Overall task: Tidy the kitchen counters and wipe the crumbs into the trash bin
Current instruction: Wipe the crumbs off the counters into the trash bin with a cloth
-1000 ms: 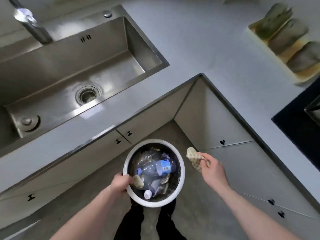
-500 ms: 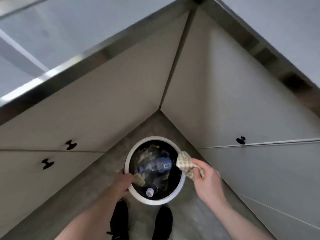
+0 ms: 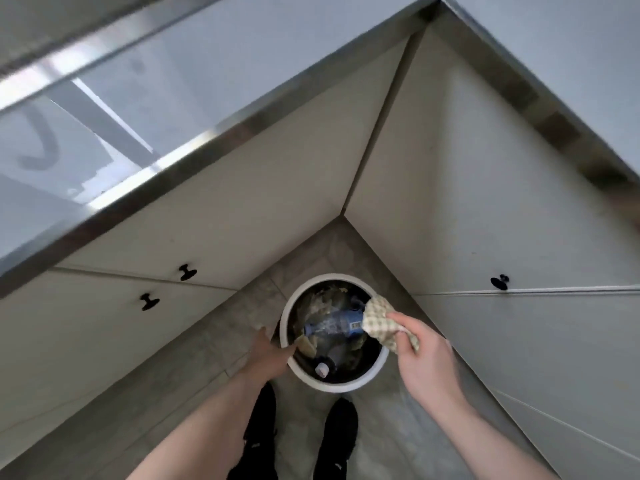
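A round white trash bin [image 3: 346, 385] with a black liner stands on the floor in the corner below the counters. Inside lie plastic bottles [image 3: 332, 325], one with a blue label, and crumpled scraps. My left hand [image 3: 268, 351] grips the bin's left rim, fingers curled over the edge. My right hand [image 3: 424, 358] pinches a checked beige cloth [image 3: 379, 322] over the bin's right rim.
Pale cabinet fronts with black knobs [image 3: 188, 272] [image 3: 499, 282] meet in a corner behind the bin. A grey counter [image 3: 207, 64] with a metal edge overhangs at the top and left. My black shoes [image 3: 339, 434] stand on the grey tiled floor just before the bin.
The view dropped from the sink and counter down to the bin on the floor. My right hand brought the cloth from beside the bin to over its right rim.
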A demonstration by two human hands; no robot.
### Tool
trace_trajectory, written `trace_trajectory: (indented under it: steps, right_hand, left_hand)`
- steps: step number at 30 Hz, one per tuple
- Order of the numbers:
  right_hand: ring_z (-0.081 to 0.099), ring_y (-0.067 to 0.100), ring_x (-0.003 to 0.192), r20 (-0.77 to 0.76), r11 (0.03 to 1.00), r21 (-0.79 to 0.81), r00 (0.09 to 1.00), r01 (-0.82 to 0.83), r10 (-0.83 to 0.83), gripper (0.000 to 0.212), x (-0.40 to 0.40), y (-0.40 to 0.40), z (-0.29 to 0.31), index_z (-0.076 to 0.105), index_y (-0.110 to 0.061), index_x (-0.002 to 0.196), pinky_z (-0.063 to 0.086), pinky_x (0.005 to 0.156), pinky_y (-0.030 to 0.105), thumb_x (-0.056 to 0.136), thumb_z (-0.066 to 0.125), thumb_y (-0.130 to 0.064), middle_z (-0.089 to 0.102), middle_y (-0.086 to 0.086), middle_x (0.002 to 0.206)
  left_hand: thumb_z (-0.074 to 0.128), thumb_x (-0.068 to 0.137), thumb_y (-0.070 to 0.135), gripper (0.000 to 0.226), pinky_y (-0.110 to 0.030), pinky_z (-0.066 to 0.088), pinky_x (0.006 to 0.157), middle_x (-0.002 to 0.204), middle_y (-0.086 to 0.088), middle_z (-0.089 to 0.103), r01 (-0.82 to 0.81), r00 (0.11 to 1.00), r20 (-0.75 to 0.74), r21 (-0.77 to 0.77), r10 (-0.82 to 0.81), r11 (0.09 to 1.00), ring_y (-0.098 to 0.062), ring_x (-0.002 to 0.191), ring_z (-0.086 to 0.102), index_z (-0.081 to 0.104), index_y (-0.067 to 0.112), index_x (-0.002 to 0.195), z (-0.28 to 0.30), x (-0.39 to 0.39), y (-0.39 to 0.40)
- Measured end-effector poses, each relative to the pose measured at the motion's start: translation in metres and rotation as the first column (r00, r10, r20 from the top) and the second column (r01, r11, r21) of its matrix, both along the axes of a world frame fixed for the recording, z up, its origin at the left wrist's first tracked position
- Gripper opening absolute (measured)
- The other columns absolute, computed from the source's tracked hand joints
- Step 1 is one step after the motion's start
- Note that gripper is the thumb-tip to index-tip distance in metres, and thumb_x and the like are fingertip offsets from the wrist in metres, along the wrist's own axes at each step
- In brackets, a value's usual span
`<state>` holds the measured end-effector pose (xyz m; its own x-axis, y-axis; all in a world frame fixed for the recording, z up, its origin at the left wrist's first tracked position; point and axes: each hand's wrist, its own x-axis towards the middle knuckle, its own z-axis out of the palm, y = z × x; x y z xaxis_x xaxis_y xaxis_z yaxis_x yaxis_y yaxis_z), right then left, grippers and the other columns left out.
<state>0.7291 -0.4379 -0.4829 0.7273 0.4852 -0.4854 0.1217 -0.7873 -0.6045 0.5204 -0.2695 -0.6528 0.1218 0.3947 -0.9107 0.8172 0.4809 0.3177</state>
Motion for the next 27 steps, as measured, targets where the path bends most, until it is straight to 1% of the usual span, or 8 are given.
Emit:
trace_trajectory:
  steps: [2, 4, 5, 11, 14, 17, 20, 27]
  right_hand:
    - [0.052, -0.007, 0.108, -0.022, 1.0, 0.024, 1.0, -0.017, 0.017, 0.039, -0.008, 0.004, 0.036, 0.072, -0.037, 0.117, 0.038, 0.093, 0.012, 0.098, 0.054, -0.008, 0.061, -0.028, 0.115]
    - [0.055, -0.004, 0.111, -0.031, 0.997, 0.058, 0.998, -0.054, 0.056, 0.04, -0.017, 0.008, 0.08, 0.073, -0.034, 0.117, 0.039, 0.097, 0.013, 0.097, 0.053, -0.006, 0.065, -0.023, 0.119]
    - [0.057, -0.003, 0.113, -0.027, 0.994, 0.075, 0.996, -0.077, 0.079, 0.04, -0.02, 0.01, 0.102, 0.073, -0.032, 0.117, 0.04, 0.099, 0.014, 0.096, 0.054, -0.004, 0.066, -0.021, 0.12]
    - [0.061, -0.003, 0.112, 0.032, 0.951, 0.203, 0.973, -0.232, 0.231, 0.042, -0.049, 0.031, 0.249, 0.075, -0.029, 0.115, 0.047, 0.105, 0.022, 0.093, 0.055, 0.001, 0.065, -0.026, 0.114]
    - [0.061, -0.004, 0.111, 0.071, 0.914, 0.275, 0.954, -0.299, 0.291, 0.044, -0.065, 0.057, 0.312, 0.074, -0.032, 0.115, 0.043, 0.1, 0.01, 0.093, 0.056, 0.001, 0.069, -0.022, 0.118]
    - [0.061, -0.008, 0.111, 0.089, 0.858, 0.356, 0.927, -0.371, 0.364, 0.043, -0.085, 0.096, 0.365, 0.073, -0.033, 0.117, 0.041, 0.095, 0.002, 0.094, 0.055, -0.001, 0.069, -0.025, 0.118]
    - [0.06, -0.012, 0.113, 0.11, 0.79, 0.413, 0.886, -0.454, 0.451, 0.043, -0.112, 0.141, 0.406, 0.073, -0.037, 0.118, 0.045, 0.097, 0.008, 0.095, 0.055, -0.005, 0.068, -0.029, 0.118]
    - [0.06, -0.013, 0.113, 0.215, 0.645, 0.507, 0.808, -0.572, 0.548, 0.046, -0.205, 0.265, 0.451, 0.073, -0.039, 0.115, 0.046, 0.095, 0.008, 0.093, 0.057, -0.002, 0.069, -0.028, 0.117]
  left_hand:
    - [0.084, 0.066, 0.046, 0.089, -0.039, 0.047, 0.108, 0.136, -0.012, 0.062, 0.027, 1.0, -0.01, 0.021, -0.027, 0.999, -0.028, 0.123, 0.061, 0.053, 0.004, 0.139, 0.086, 0.006, 0.007]
    - [0.068, 0.091, 0.034, 0.054, -0.035, 0.047, 0.107, 0.136, -0.009, 0.06, 0.16, 0.987, -0.027, -0.001, -0.16, 0.987, -0.029, 0.127, 0.058, 0.056, 0.009, 0.137, 0.165, 0.0, 0.012]
    - [0.061, 0.095, 0.033, 0.044, -0.033, 0.047, 0.106, 0.137, -0.004, 0.06, 0.235, 0.971, -0.045, 0.038, -0.233, 0.971, -0.025, 0.127, 0.058, 0.057, 0.016, 0.135, 0.206, -0.004, 0.014]
    - [0.063, 0.085, 0.038, 0.052, -0.027, 0.045, 0.109, 0.137, 0.016, 0.061, 0.395, 0.904, 0.086, 0.205, -0.418, 0.896, -0.005, 0.126, 0.057, 0.057, 0.034, 0.137, 0.418, -0.056, 0.008]
    - [0.063, 0.087, 0.041, 0.045, -0.025, 0.047, 0.107, 0.13, 0.025, 0.062, 0.346, 0.89, 0.158, 0.375, -0.427, 0.86, 0.006, 0.119, 0.057, 0.059, 0.04, 0.131, 0.511, -0.089, 0.016]
    - [0.064, 0.091, 0.041, 0.039, -0.023, 0.048, 0.104, 0.126, 0.028, 0.061, 0.181, 0.93, 0.176, 0.545, -0.322, 0.819, 0.011, 0.117, 0.056, 0.058, 0.041, 0.13, 0.574, -0.134, 0.037]
    - [0.066, 0.094, 0.036, 0.035, -0.023, 0.049, 0.102, 0.126, 0.029, 0.06, 0.043, 0.954, 0.198, 0.654, -0.226, 0.755, 0.012, 0.117, 0.055, 0.059, 0.04, 0.128, 0.62, -0.183, 0.062]
    - [0.067, 0.092, 0.042, 0.039, -0.025, 0.052, 0.098, 0.123, 0.024, 0.061, -0.025, 0.984, 0.134, 0.756, -0.118, 0.654, 0.001, 0.113, 0.06, 0.057, 0.049, 0.129, 0.664, -0.297, 0.151]
